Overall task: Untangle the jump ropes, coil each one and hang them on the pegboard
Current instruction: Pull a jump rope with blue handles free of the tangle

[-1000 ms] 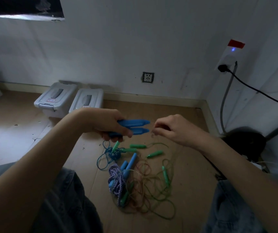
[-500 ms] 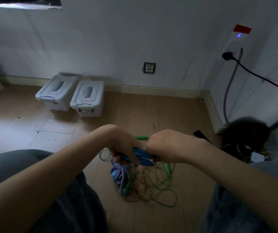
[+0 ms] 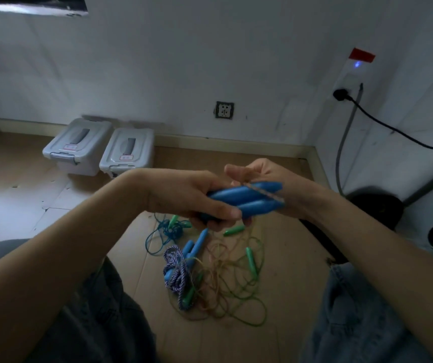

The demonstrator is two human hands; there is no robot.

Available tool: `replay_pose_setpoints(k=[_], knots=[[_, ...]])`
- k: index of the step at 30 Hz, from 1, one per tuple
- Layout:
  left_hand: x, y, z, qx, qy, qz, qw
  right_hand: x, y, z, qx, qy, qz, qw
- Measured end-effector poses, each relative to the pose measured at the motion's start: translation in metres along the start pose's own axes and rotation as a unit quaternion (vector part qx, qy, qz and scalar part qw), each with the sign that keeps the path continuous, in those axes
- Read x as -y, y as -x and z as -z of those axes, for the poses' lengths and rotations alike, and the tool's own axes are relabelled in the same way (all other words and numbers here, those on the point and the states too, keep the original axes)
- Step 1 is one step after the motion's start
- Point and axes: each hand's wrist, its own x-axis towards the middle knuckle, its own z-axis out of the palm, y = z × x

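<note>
A: Hands first. What have you got?

B: My left hand (image 3: 186,197) is closed around two blue handles (image 3: 247,197), held side by side, tips pointing right. My right hand (image 3: 270,184) sits just behind the tips, fingers curled, pinching a thin tan cord (image 3: 261,191) that runs across both handles. Both hands are up in the air, above the floor (image 3: 288,258).

A: Rest of the ropes?

B: Tangled pile (image 3: 210,273) on the floor between my knees, below my hands. Purple-and-white twisted rope (image 3: 177,273) bunched on the left of the pile. Another pair of blue handles (image 3: 195,246) just beside it. Green handles scattered: one (image 3: 233,230) near the top, one (image 3: 251,260) on the right, one (image 3: 189,297) low in the pile. Thin green cord (image 3: 252,320) loops out at the bottom right, tan cord mixed through it. Blue cord (image 3: 163,231) knotted at upper left with a green handle (image 3: 174,221) in it.

A: Which cord goes to which handle?

B: Can't tell, too tangled and dim.

A: Background?

B: Two grey lidded bins (image 3: 100,148) touching each other by the wall, well apart from the pile. Wall socket (image 3: 224,110) above the skirting. Black plug (image 3: 340,95) and cable on the right wall. My jeans (image 3: 354,310) at both lower corners.
</note>
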Motion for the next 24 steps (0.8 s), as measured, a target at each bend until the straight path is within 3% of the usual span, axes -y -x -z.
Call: replay_pose_setpoints(k=[3,7,10,16,18,21,24], knots=[[0.0,-0.004,-0.002,-0.118,-0.042,-0.019,0.992,-0.004,-0.001,0.003,-0.098,0.009,-0.037,0.994],[0.001,-0.015,-0.006,-0.235,-0.097,-0.029,0.967,-0.005,0.002,0.012,-0.124,-0.003,-0.099,0.987],[0.0,-0.015,0.0,-0.322,-0.062,-0.077,0.941,-0.009,-0.002,0.011,-0.134,-0.008,-0.134,0.982],[-0.002,-0.014,-0.003,-0.284,-0.054,-0.124,0.949,-0.009,0.0,0.009,-0.076,-0.07,-0.156,0.982],[-0.003,-0.012,0.001,-0.301,-0.001,-0.13,0.945,-0.009,-0.001,0.006,-0.075,-0.158,-0.111,0.978],[-0.002,-0.006,0.017,-0.384,0.129,-0.135,0.904,-0.007,-0.006,0.005,-0.103,-0.286,-0.011,0.953],[0.007,-0.01,0.022,-0.418,0.153,-0.14,0.884,-0.007,-0.007,0.002,-0.115,-0.185,-0.003,0.976]])
